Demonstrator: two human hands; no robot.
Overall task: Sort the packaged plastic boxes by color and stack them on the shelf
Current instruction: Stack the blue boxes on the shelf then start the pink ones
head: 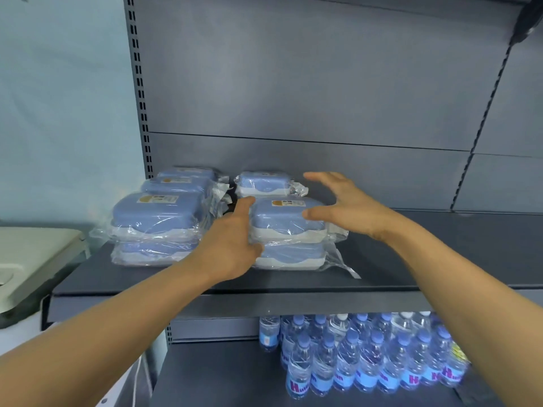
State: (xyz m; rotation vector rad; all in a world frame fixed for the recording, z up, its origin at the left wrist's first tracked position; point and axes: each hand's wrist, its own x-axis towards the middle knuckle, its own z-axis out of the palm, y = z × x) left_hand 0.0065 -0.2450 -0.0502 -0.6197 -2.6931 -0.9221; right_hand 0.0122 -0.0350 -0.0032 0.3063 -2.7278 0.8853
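Two hands frame the front-right stack of wrapped blue boxes (289, 218) on the grey shelf (411, 259). The left hand (232, 245) lies flat against the stack's left side, fingers straight, its grip closed around nothing. The right hand (340, 201) hovers at the stack's right, fingers spread and loosely bent, thumb near the top box's lid; whether it touches the wrap is hard to tell. That stack is two boxes high, the lower one half hidden behind the left hand. Behind it sits a single blue box (264, 185). To the left stands another two-high stack (158, 221), with more blue boxes (182, 179) behind, their count hard to make out. Below, on the lower shelf, wrapped water bottles (367, 356) crowd together, blurred at the right edge. At far left a pale bin lid (32, 259) is cut off.
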